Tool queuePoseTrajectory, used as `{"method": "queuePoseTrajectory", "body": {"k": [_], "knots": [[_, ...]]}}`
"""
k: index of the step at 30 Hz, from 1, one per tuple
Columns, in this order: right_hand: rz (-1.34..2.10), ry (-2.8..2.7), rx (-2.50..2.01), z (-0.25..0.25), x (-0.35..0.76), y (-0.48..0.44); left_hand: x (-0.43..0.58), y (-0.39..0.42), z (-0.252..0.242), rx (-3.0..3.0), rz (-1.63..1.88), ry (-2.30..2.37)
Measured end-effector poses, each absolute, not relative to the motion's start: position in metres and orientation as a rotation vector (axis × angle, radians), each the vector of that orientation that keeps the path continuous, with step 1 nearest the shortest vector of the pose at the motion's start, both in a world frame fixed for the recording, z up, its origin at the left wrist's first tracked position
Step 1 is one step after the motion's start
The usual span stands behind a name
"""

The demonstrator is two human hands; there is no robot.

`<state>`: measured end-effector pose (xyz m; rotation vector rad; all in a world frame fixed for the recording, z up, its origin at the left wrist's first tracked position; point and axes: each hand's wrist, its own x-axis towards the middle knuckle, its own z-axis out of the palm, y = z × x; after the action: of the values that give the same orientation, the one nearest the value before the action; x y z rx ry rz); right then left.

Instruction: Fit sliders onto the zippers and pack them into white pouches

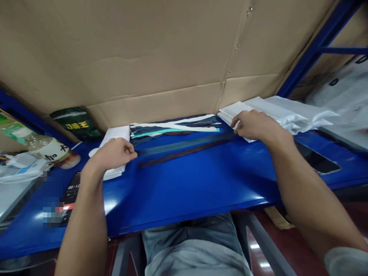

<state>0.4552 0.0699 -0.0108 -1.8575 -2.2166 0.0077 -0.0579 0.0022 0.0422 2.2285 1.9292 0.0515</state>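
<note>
- Left hand (115, 153): at the left end of a dark blue-grey strip (184, 145), thumb and finger pressed together; looks like a pinch on that end.
- Right hand (254, 124): fingers curled, tips at the strip's right end; cannot tell if they pinch it or just touch.
- Blue-grey strip: runs between the two hands, low over or on the blue bench (184, 191) (contact along its length unclear).
- Brown strip (184, 154): on the bench, just on the person's side of the blue-grey one, slanting up toward the right hand.
- Pile of strips (175, 126): behind both, near the cardboard (158, 50); white, turquoise and dark ones, overlapping.
- White stack (117, 132): by the left hand, partly hidden by it.
- White packets (267, 107): flat, layered, behind and beside the right hand.
- Left side: tilted bottle (51, 147) with dark writing on its label, dark green pouch (76, 122) with yellow lettering, and a phone (73, 187) with timer digits, partly behind the left forearm.
- Right side: dark flat device (316, 158) on the bench beyond the right forearm; blue frame (313, 50) rising behind.
- Person is seated, grey chair (264, 249) at the bench edge.
</note>
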Motion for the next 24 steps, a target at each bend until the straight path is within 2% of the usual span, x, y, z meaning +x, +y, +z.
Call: {"method": "queuePoseTrajectory", "body": {"k": [4,12,15,20,24], "knots": [[-0.05,-2.268,-2.05,-0.012,0.448,0.07,-0.058,0.001,0.037,2.138,-0.198,1.695],[-0.139,-2.332,-1.983,-0.018,0.436,0.067,-0.056,-0.001,0.035,2.051,-0.235,1.732],[-0.096,-2.413,-1.738,-0.017,0.42,0.063,-0.059,0.002,0.035,2.1,-0.146,1.823],[0.359,-2.749,-1.017,-0.017,0.379,0.054,-0.052,0.005,0.028,2.237,-0.033,1.622],[0.344,-2.803,-0.913,-0.025,0.359,0.049,-0.045,0.007,0.018,2.211,-0.119,1.536]]}}
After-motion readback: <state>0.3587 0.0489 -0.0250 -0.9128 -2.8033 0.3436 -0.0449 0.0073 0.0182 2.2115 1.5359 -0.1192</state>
